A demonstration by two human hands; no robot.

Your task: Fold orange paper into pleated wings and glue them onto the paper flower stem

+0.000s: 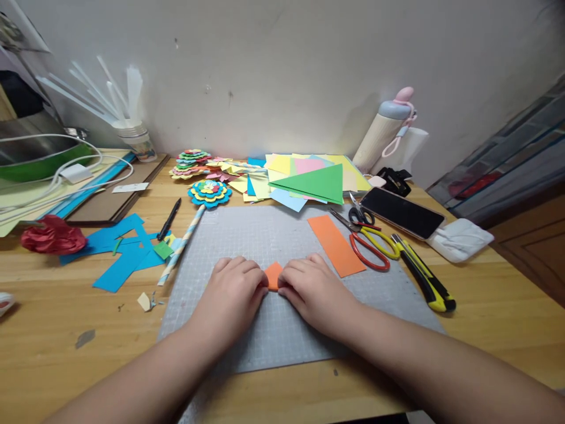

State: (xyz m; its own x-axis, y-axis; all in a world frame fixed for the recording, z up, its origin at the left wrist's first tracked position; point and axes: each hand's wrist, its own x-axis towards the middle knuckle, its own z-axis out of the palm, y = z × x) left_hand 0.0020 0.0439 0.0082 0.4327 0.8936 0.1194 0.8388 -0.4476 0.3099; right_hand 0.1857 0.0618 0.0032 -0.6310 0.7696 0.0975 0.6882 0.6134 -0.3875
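Between my two hands is a small folded piece of orange paper (273, 275), lying low over the grey cutting mat (247, 235). My left hand (236, 288) pinches its left side with thumb and fingertips. On the opposite side my right hand (311, 288) grips it the same way, fingers closed. Only the pointed top and middle of the paper show; its ends are hidden under my fingers. Right of my right hand rests a flat orange paper strip (336, 245). Beside the strip are scissors with red and yellow handles (371, 250).
Right of the mat lie a box cutter (422, 274) and a phone (402, 212). A paper flower (209, 193) on a striped straw stands out at the mat's upper left, near blue paper scraps (121, 268) and a black pen (169, 219). Coloured sheets (309, 184) are piled behind.
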